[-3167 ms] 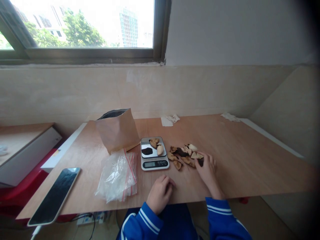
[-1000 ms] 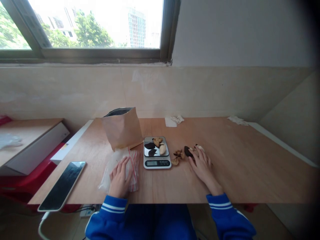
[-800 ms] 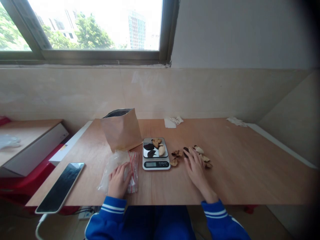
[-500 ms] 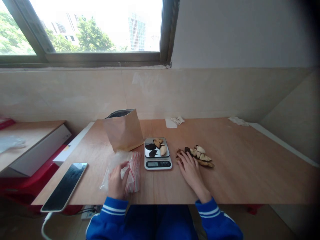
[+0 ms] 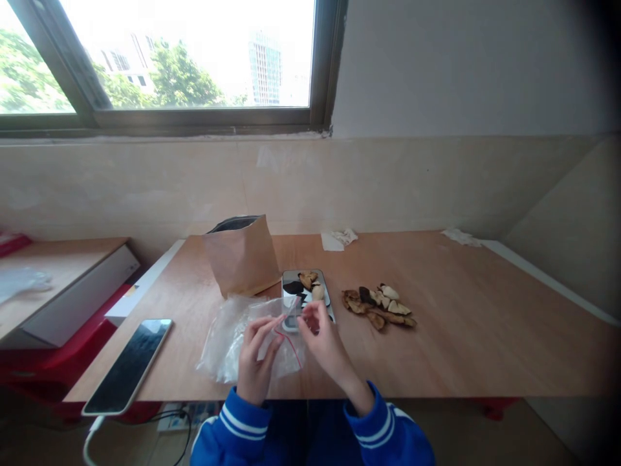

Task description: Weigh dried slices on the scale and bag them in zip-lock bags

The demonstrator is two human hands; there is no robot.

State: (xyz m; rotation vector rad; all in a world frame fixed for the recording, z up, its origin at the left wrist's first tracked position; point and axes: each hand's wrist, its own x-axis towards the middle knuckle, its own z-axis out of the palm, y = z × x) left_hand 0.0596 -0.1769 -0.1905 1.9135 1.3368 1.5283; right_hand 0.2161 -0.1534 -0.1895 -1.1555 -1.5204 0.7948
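Note:
A clear zip-lock bag (image 5: 286, 353) with a red seal line is raised over the table's front, pinched in my left hand (image 5: 257, 356). At its right edge, the curled fingers of my right hand (image 5: 326, 343) close on the plastic. Behind the hands, a digital kitchen scale (image 5: 324, 277) is partly covered by the bag and fingers. Dark flat pieces (image 5: 293, 287) and pale brown dried pieces (image 5: 307, 279) rest on its plate. Right of the scale lies a loose pile of dried slices (image 5: 383, 309), brown, cream and dark.
More clear bags (image 5: 223, 346) lie under my left hand. An open brown paper pouch (image 5: 245, 259) stands behind them. A phone (image 5: 129, 366) with a white cable is at the table's left edge. Crumpled tissue (image 5: 345, 237) lies at the back, by the wall.
My right hand has left the dried slices and come left to the bag. My left hand has moved right, lifting one bag off the stack in front of the scale.

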